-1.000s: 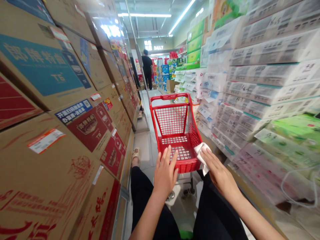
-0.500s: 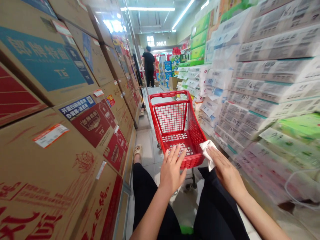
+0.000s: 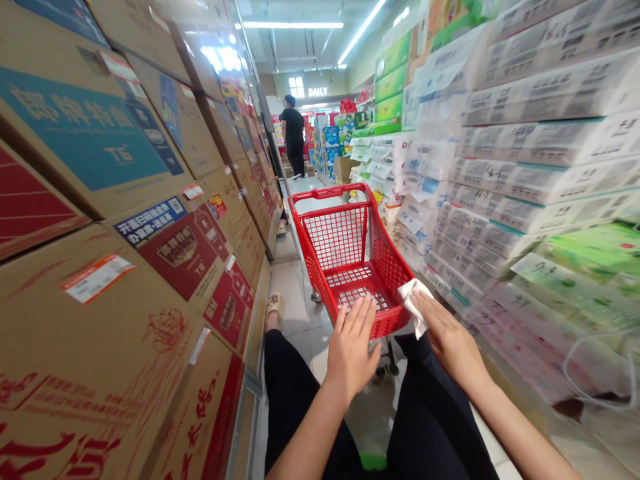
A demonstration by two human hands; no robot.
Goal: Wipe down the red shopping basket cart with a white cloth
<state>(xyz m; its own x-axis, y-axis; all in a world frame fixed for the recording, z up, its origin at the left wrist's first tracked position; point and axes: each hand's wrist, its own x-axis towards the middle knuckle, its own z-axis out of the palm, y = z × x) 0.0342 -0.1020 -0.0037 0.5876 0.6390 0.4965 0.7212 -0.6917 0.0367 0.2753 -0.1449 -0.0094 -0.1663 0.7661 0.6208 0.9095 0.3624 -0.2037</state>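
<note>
A red plastic shopping cart (image 3: 350, 240) stands in the aisle just ahead of me, its basket bare. My left hand (image 3: 353, 347) lies flat on the cart's near rim with fingers stretched out. My right hand (image 3: 447, 337) presses a crumpled white cloth (image 3: 415, 303) against the near right corner of the rim, fingers extended over it. My legs in dark trousers show below, one sandalled foot (image 3: 273, 308) forward on the tiled floor.
Stacked brown cartons (image 3: 125, 220) with red and blue print wall the left side. Shelves of wrapped tissue packs (image 3: 510, 180) line the right. A person in black (image 3: 293, 137) stands far down the narrow aisle, near blue boxes (image 3: 330, 141).
The cart has swung slightly, its far end turning left. Both hands stay on the near rim, shifting a little right. The distant person has stepped further along.
</note>
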